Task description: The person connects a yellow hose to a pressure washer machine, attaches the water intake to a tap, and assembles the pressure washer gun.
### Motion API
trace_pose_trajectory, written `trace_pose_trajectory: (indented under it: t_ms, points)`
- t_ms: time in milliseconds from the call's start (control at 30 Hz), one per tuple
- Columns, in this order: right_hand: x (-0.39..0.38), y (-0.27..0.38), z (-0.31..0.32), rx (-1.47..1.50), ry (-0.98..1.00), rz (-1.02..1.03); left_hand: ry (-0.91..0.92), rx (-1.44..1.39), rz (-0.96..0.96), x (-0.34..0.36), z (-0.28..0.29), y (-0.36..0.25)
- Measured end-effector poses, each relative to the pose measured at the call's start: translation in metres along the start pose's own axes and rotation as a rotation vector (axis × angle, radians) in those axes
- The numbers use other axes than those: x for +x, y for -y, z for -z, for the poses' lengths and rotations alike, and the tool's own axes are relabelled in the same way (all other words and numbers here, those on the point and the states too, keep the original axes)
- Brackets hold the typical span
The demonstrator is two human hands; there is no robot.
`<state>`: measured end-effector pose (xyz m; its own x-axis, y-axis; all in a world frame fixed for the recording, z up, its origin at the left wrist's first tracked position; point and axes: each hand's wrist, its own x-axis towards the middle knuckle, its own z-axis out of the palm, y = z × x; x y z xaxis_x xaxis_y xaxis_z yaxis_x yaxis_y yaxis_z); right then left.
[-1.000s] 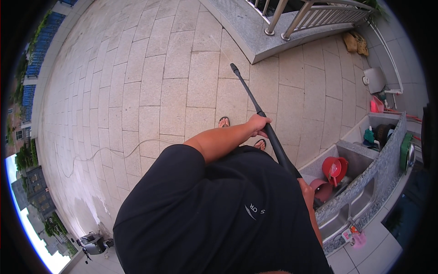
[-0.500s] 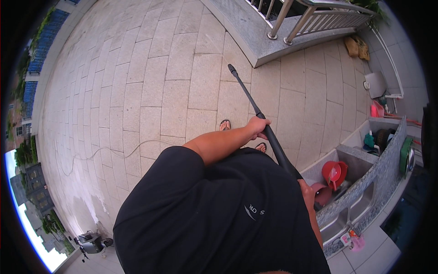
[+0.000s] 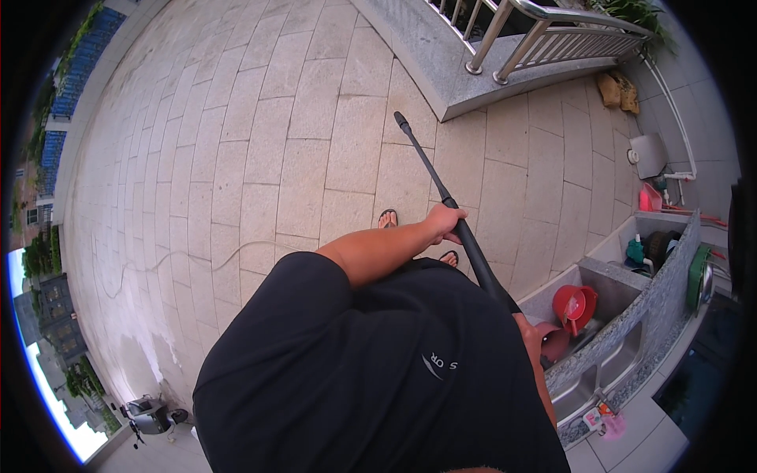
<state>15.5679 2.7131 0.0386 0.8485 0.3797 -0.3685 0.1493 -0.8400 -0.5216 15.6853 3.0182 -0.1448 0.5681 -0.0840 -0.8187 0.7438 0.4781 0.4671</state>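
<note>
Wand: a long, black, slender wand with a thicker rear sleeve (image 3: 474,250) slants across the front of the body, its narrow tip pointing away over the paving, near the plinth's corner.
Left hand: the bare left hand (image 3: 446,221) is wrapped round the wand where the thin tube meets the sleeve.
Right hand: the bare right hand (image 3: 528,333) is closed about the wand's rear end, beside the hip; its fingers are partly hidden.
Floor: pale beige, rectangular stone paving (image 3: 264,162) with dark joints spreads from wall to plinth; a whitish, streaky patch (image 3: 150,355) lies at lower left.
Hose: a thin, pale, flexible hose (image 3: 185,257) winds over the paving to the left.
Feet: black, open-toed sandals (image 3: 386,214) stand on the stone.
Plinth: a low, grey stone plinth (image 3: 441,83) carries a shiny, tubular steel railing (image 3: 544,39).
Sink: a speckled grey stone sink unit (image 3: 666,264) lines the right side; a round, bright red plastic bucket (image 3: 569,309) and a dull pink bucket (image 3: 553,344) sit in its lower bay, side by side.
Far left: slatted blue panels (image 3: 83,51) edge the yard; a dark grey scooter (image 3: 151,418) stands lower down.
</note>
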Motion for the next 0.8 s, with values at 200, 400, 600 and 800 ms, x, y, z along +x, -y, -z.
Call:
trace_pose_trajectory:
  t_ms: [200,400,600,800]
  points:
    - [-0.004,0.002,-0.001,-0.002,0.022,-0.031,-0.01,0.013,0.062,-0.002,0.001,0.0]
    - [-0.004,-0.007,-0.003,-0.021,0.019,-0.003,-0.061,-0.088,-0.157,-0.026,0.0,0.01]
    - [-0.009,-0.008,-0.001,0.012,0.057,-0.043,-0.09,-0.025,-0.029,-0.023,0.009,0.031]
    - [-0.01,0.004,0.003,-0.033,0.051,-0.021,0.013,-0.017,0.041,-0.015,0.011,0.025]
